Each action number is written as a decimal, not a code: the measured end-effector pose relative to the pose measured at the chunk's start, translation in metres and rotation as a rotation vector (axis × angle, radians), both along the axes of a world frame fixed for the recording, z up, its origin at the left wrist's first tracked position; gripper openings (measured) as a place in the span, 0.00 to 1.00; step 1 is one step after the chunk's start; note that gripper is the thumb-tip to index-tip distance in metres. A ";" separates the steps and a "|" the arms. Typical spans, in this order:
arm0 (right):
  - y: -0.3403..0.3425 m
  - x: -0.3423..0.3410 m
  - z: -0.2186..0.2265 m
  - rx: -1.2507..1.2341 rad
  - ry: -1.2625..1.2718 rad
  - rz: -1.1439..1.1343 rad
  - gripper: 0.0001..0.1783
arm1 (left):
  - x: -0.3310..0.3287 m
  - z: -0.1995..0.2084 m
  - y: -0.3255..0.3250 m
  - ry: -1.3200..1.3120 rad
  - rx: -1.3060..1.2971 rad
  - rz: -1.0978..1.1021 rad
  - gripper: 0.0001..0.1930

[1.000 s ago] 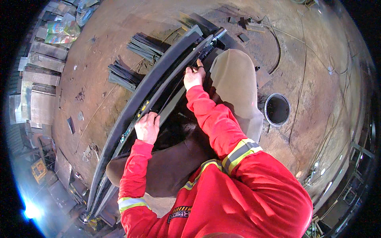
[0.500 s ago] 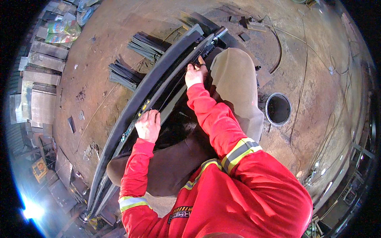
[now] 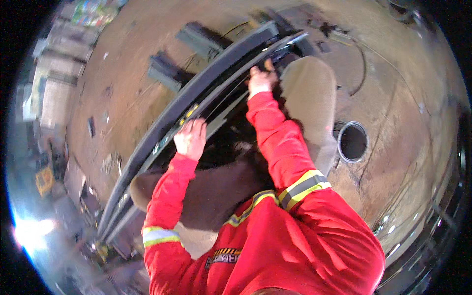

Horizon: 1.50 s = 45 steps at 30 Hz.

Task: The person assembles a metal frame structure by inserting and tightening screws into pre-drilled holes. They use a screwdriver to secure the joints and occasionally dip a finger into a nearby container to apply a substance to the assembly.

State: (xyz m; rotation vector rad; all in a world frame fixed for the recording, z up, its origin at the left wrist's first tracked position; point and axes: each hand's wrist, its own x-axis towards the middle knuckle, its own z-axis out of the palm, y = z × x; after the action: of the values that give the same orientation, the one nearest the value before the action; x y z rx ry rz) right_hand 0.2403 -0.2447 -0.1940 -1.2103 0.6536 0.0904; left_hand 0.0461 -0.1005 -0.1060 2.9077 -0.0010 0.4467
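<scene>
Long dark metal bars [image 3: 169,114] lie side by side, slanting across in front of my bent legs. My left hand [image 3: 191,138] has its fingers curled together over the nearer bar, next to a small yellow piece [image 3: 189,114] lying between the bars. Farther up, my right hand [image 3: 262,81] grips at the far part of the same bar, thumb raised; what lies under its fingers is dark and blurred. A thin straight line, perhaps a rod or an edge, runs along the bar between both hands.
Two bundles of dark flat strips [image 3: 167,72] lie beyond the bars. To the right stands a round metal container [image 3: 353,141] with a dark inside. Metal sheets [image 3: 61,101] line the left side, and a bright light [image 3: 33,231] glares at lower left. Cables cross the floor.
The view has turned a little and blurred, so the bars and bundles appear farther right. Both hands keep nearly the same places along the bar.
</scene>
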 end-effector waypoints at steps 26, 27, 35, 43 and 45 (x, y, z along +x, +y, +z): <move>0.002 -0.004 0.016 0.144 -0.085 -0.123 0.37 | -0.005 -0.029 0.017 0.021 0.093 0.224 0.09; -0.001 -0.005 0.024 0.164 -0.069 -0.118 0.38 | -0.004 -0.029 0.016 0.021 0.109 0.227 0.10; 0.003 -0.004 0.010 0.209 -0.087 -0.169 0.35 | -0.005 -0.026 0.017 0.046 0.153 0.264 0.10; 0.004 0.003 -0.009 0.159 -0.089 -0.200 0.31 | 0.000 -0.021 0.015 0.026 0.152 0.206 0.08; 0.005 0.004 -0.014 0.133 -0.083 -0.214 0.30 | 0.004 -0.015 0.015 -0.078 0.175 0.142 0.07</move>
State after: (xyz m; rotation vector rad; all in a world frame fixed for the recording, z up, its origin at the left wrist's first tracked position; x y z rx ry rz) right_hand 0.2447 -0.2392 -0.2078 -1.0054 0.6892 -0.0943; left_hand 0.0499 -0.0858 -0.1214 3.0717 0.1632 0.6118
